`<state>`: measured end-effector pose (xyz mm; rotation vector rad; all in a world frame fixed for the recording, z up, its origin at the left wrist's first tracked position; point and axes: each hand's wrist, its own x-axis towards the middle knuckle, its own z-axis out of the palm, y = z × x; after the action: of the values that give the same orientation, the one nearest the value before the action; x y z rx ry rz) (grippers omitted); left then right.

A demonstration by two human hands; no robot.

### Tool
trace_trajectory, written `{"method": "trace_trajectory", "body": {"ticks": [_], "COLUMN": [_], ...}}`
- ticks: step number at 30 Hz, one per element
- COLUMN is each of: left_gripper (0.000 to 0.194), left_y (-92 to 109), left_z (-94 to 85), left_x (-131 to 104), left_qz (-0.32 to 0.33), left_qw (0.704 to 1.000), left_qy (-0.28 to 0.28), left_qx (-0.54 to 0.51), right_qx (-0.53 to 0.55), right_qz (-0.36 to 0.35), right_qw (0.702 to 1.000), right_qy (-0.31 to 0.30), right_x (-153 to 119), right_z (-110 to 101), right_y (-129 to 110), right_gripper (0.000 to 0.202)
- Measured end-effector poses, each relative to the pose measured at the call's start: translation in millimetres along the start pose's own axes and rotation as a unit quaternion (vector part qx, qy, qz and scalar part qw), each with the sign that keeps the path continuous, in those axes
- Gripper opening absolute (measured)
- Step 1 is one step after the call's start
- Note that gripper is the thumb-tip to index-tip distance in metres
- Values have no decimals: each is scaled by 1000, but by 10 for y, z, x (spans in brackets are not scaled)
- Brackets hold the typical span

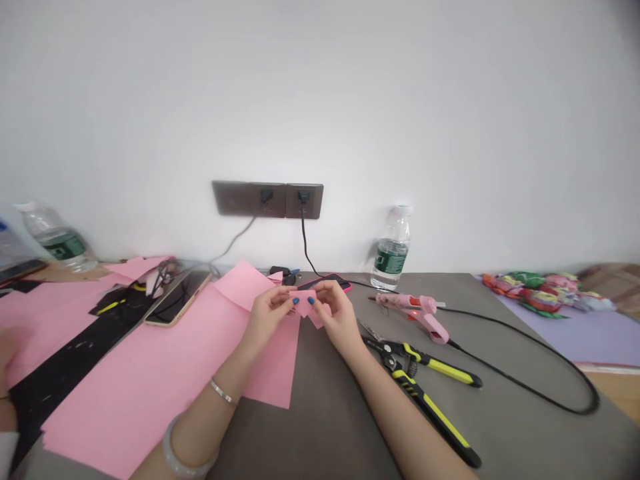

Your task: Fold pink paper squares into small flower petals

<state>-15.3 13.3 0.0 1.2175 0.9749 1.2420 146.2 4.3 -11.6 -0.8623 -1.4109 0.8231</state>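
Between my two hands is a small folded piece of pink paper (pixel 304 303), held up above the table. My left hand (pixel 270 308) pinches its left side with thumb and fingers. On the right side, my right hand (pixel 334 313) grips it the same way, thumb in front. Both thumbs point toward each other near the paper's middle. Large pink paper sheets (pixel 165 380) lie under and left of my left forearm. Close to my right hand rest pliers with yellow and black handles (pixel 425 387) and a pink glue gun (pixel 413 309).
A water bottle (pixel 393 250) stands by the wall, below and right of the socket panel (pixel 270 200). A phone (pixel 179 297) lies on the pink sheets. The glue gun's black cord (pixel 530 327) loops right. Colourful wrapped bundles (pixel 545 293) sit far right. Another person's hand (pixel 7 350) shows at left.
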Motion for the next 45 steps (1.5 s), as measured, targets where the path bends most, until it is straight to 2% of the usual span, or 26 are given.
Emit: {"method": "trace_trajectory", "body": {"ticks": [3,7,11,14,17,25,34,39,42,45], "left_gripper": [25,20,13,14,17,26,23,23,22,13], "left_y": [2,3,30,53,63,36,19,11,8,18], "left_z": [16,43,46,48,52,22,22,6,-5,-3], "left_x": [-16,-63,-104,-109,-99,-50,-43,-38,-43,-60], "left_qz": [26,74,123,129,118,67,38,14,28,81], "left_qw": [999,995,983,982,985,997,997,997,994,986], "left_qy": [-7,-25,-55,-77,-81,-36,-53,-51,-49,-37], "left_qx": [25,59,123,117,93,33,44,63,90,140], "right_qx": [93,128,149,153,145,114,97,82,74,55], "right_qz": [92,127,127,124,110,52,78,81,84,71], "right_qw": [991,984,981,980,983,992,992,993,993,995], "right_qy": [-13,-2,5,14,12,4,4,-21,-30,-42], "right_x": [27,41,36,35,36,39,46,27,24,27], "right_z": [0,16,24,15,10,-9,-31,-32,-40,-48], "right_y": [67,75,36,23,9,-61,4,6,11,15], "right_gripper": [27,36,35,35,34,24,24,20,20,17]}}
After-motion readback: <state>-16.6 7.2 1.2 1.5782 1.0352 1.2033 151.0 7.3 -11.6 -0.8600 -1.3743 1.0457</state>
